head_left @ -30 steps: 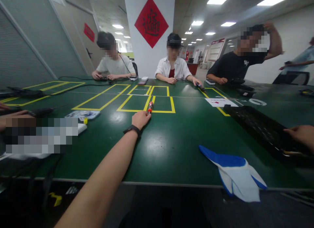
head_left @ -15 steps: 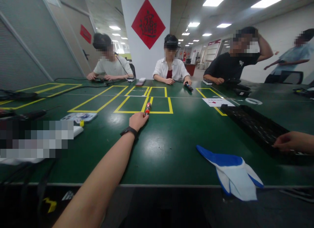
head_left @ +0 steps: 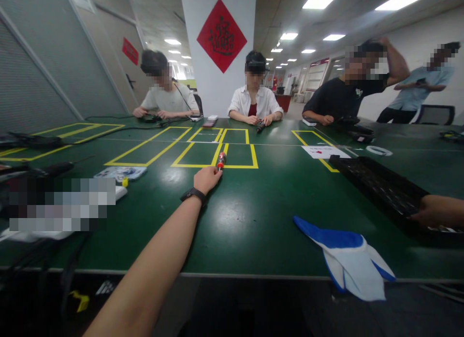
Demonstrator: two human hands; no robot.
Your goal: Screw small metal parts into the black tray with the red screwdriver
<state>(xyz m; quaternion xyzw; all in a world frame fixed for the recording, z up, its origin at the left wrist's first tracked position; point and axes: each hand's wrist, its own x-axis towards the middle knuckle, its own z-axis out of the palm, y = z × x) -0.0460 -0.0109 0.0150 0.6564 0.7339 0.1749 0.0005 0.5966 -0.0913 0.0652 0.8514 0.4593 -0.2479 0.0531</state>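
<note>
At the left of the desk (head_left: 268,245), one black tool (head_left: 58,169) with a thin rod is seen, the rod pointed right. To its right, one flat white-and-blue packet (head_left: 121,173) is laid down, and one small yellow piece (head_left: 125,182) is found near it. At the middle of the desk, one screwdriver (head_left: 221,160) is held by the person's left hand (head_left: 206,179), whose wrist is circled by one black band (head_left: 194,196). The handle, partly red, is pointed away from the person, over the yellow tape (head_left: 239,167); the shaft is directed back into the hand, and the long axis is aimed nearly straight ahead, tilted slightly right. The shaft is pinched by the fingers (head_left: 216,175) at the thumb side; its tip is hidden, and whether the handle is touching the desk cannot be told. Three seated people (head_left: 239,100) are seen across the desk. Farther right, one white sheet (head_left: 325,152) is placed near the corner of one black tray (head_left: 375,189), and a blue-and-white glove (head_left: 351,255) is left at the near edge. Into the tray, one co-worker's hand (head_left: 437,211) is reached from the right; how its fingers are set cannot be told.
</note>
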